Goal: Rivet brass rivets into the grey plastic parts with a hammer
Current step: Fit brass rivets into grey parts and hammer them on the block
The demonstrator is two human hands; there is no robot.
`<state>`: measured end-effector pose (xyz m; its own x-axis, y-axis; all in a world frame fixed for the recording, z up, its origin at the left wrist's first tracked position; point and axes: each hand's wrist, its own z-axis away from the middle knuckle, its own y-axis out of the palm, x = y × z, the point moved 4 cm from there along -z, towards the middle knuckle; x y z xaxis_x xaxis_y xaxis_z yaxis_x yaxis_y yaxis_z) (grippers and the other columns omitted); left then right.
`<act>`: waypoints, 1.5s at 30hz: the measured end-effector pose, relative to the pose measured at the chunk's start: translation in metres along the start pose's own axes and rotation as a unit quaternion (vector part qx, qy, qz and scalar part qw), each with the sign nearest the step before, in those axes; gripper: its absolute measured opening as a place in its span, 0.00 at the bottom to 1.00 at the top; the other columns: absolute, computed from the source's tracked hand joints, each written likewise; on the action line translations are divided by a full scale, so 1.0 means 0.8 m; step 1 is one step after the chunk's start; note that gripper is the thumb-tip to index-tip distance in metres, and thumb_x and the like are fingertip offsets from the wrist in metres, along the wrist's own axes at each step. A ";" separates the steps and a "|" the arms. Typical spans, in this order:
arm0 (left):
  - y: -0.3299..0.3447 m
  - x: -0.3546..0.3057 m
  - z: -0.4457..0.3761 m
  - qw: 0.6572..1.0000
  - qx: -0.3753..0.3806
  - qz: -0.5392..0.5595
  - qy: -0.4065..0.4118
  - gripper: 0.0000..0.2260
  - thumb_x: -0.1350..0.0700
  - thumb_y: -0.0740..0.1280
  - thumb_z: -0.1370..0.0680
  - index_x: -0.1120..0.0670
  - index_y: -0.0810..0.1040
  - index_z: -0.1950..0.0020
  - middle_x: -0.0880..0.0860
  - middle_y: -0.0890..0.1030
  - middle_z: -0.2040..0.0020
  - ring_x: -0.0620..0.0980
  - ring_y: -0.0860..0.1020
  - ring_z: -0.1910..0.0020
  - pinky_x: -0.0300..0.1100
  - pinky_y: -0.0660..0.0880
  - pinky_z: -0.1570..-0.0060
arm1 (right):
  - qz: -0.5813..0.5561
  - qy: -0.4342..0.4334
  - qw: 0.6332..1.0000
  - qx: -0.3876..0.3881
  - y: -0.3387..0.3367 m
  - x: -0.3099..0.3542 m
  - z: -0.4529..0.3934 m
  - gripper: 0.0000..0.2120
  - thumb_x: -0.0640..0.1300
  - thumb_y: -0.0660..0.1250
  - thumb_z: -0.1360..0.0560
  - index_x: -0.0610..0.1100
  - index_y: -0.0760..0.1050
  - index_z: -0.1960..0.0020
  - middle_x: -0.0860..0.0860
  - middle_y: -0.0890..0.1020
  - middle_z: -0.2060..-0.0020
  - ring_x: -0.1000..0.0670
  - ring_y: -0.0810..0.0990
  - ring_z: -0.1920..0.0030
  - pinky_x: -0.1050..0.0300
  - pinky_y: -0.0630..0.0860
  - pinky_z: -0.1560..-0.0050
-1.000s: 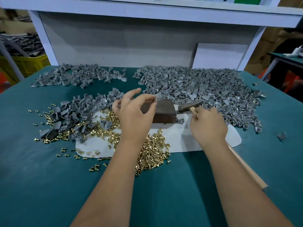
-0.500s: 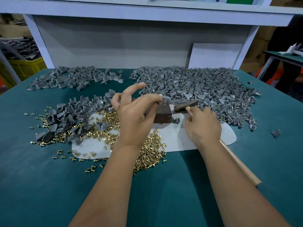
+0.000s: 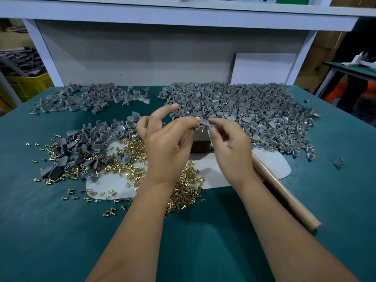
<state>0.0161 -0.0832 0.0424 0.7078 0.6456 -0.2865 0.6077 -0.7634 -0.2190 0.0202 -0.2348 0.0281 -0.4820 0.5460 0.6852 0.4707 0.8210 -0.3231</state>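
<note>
My left hand (image 3: 166, 143) and my right hand (image 3: 230, 143) are raised together above a dark metal block (image 3: 200, 144). Between their fingertips they pinch one grey plastic part (image 3: 203, 125) with a brass rivet (image 3: 202, 130) sticking down out of it. The hammer's wooden handle (image 3: 284, 192) lies on the table under my right forearm; its head is hidden behind my right hand. Loose brass rivets (image 3: 183, 190) are heaped in front of the block.
A big pile of grey parts (image 3: 254, 110) fills the back right, a smaller one (image 3: 89, 100) the back left, and another mixed with rivets (image 3: 85, 151) lies left. A white mat (image 3: 272, 165) covers the green table (image 3: 61, 231). A white shelf frame (image 3: 46, 51) stands behind.
My right hand has let go of the hammer, which now lies on the table. Both hands have lifted off the block and come together on a grey part with a rivet.
</note>
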 end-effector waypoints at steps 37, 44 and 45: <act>0.015 -0.023 0.009 0.998 0.050 -0.024 -0.008 0.18 0.41 0.68 0.24 0.53 0.83 0.44 0.47 0.82 0.54 0.54 0.72 0.45 0.46 0.61 0.44 | -0.612 0.362 0.684 0.162 0.033 0.001 0.007 0.07 0.41 0.63 0.36 0.44 0.78 0.70 0.50 0.79 0.68 0.52 0.76 0.64 0.56 0.68 0.50; 0.015 -0.023 0.008 0.998 0.056 -0.025 -0.003 0.17 0.42 0.70 0.25 0.53 0.83 0.45 0.48 0.82 0.54 0.53 0.72 0.46 0.36 0.57 0.40 | -0.601 0.316 0.707 0.195 0.030 0.006 0.006 0.05 0.41 0.61 0.33 0.44 0.72 0.67 0.49 0.78 0.67 0.50 0.75 0.65 0.54 0.71 0.54; 0.015 -0.023 0.008 0.998 0.056 -0.026 -0.003 0.16 0.43 0.70 0.25 0.53 0.83 0.45 0.48 0.82 0.54 0.53 0.72 0.46 0.36 0.57 0.40 | -0.597 0.318 0.711 0.194 0.030 0.005 0.006 0.04 0.41 0.61 0.33 0.43 0.71 0.66 0.49 0.77 0.67 0.50 0.75 0.65 0.54 0.71 0.54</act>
<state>0.0077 -0.1042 0.0392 0.6737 0.6850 -0.2773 0.5992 -0.7260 -0.3375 0.0256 -0.2122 0.0202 0.1225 -0.6630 0.7386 -0.2917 0.6872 0.6653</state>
